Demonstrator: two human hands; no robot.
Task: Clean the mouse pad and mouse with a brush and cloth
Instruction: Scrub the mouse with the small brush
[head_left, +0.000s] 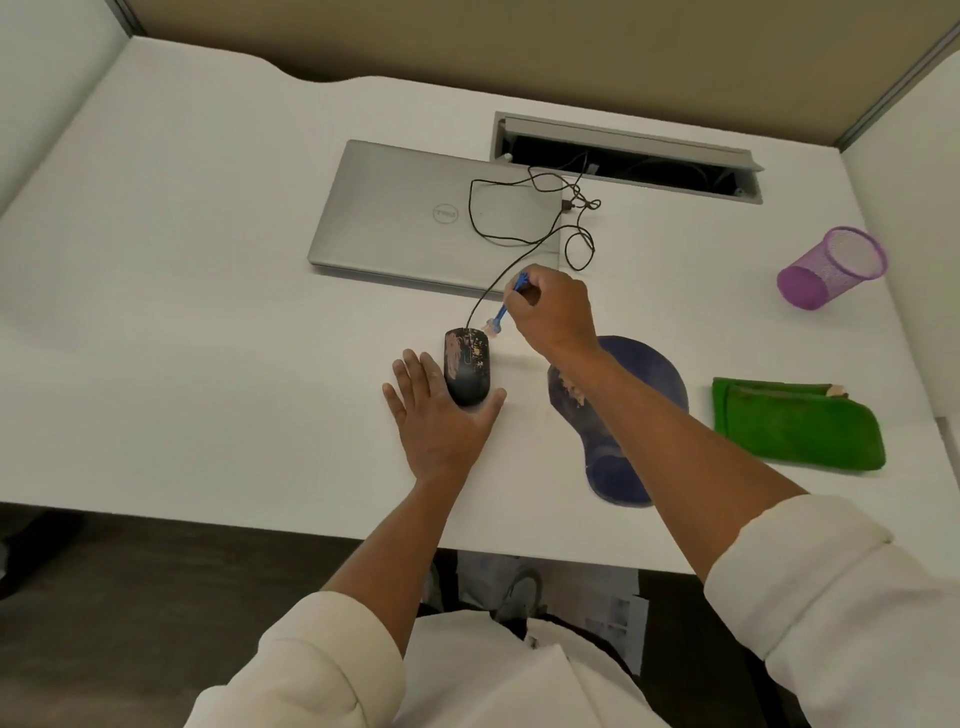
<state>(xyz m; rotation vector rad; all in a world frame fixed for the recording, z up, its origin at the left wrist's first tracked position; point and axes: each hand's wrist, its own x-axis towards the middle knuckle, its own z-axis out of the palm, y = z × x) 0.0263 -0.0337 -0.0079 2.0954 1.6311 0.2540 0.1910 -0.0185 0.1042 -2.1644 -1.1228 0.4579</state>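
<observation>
White desk carries the left hand, fingers straight, bracing the soiled black mouse. Just right, the right hand pinches a blue brush, bristles beside the mouse's front. Further right lie the dirty blue mouse pad and green cloth.

black mouse, blue brush, green cloth
</observation>
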